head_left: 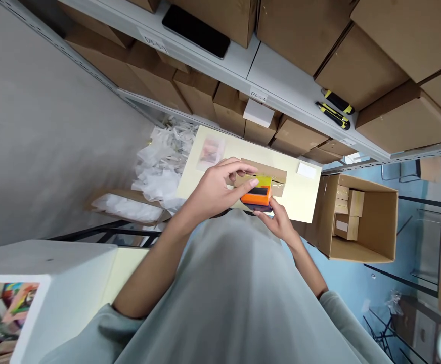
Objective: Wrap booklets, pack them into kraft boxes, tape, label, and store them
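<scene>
A small orange box [256, 198] with a yellow upper part and a dark panel is held close to my body, above the table. My right hand [279, 220] grips its lower right corner between thumb and fingers. At its upper left is my left hand [218, 187], fingers loosely curved and apart, the thumb tip touching the box. Beneath and behind the box lies a piece of brown cardboard [279, 174] with shiny clear tape, partly covered by the box and my left hand. The box's underside is hidden.
The cream table [300, 202] carries a plastic-wrapped picture packet [211, 151] and a white card [306, 170]. An open carton [376, 217] with small boxes stands right; white packing scraps [160, 162] pile left. A shelf ahead holds cartons, a phone [195, 31] and cutters [333, 115].
</scene>
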`<state>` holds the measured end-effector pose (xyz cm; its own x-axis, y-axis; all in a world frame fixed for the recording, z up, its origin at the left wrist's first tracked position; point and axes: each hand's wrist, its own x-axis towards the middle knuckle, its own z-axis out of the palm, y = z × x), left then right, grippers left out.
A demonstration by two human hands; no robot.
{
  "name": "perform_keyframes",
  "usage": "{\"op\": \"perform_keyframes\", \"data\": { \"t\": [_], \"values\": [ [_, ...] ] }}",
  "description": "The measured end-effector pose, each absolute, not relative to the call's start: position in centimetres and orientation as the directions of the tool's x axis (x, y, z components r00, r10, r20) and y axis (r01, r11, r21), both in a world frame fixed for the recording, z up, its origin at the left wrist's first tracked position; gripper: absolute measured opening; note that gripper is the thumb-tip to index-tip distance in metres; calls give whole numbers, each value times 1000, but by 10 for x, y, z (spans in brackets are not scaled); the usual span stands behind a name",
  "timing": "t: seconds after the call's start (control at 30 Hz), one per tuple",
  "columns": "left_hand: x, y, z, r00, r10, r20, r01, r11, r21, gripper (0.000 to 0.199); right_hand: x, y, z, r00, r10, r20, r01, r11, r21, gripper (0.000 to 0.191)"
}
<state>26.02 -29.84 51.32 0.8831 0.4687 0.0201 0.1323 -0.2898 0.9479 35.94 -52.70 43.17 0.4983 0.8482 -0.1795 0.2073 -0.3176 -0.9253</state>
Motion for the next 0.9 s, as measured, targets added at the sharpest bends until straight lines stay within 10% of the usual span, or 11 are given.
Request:
{"op": "perform_keyframes", "data": {
  "t": [0.5,0.7,0.9],
  "values": [
    [257,-314,519,837,537,108,187,-465,865,19,359,-521,435,485,828,-282,183,-411,-893,54],
    [243,-292,483,510,857,72,187,-192,963,8,408,-542,457,292,793,-535,329,-608,-723,52],
    [259,-290,384,337,844,-418,195,372,908,8,488,-510,460,111,698,-707,283,-704,-651,58]
  ]
}}
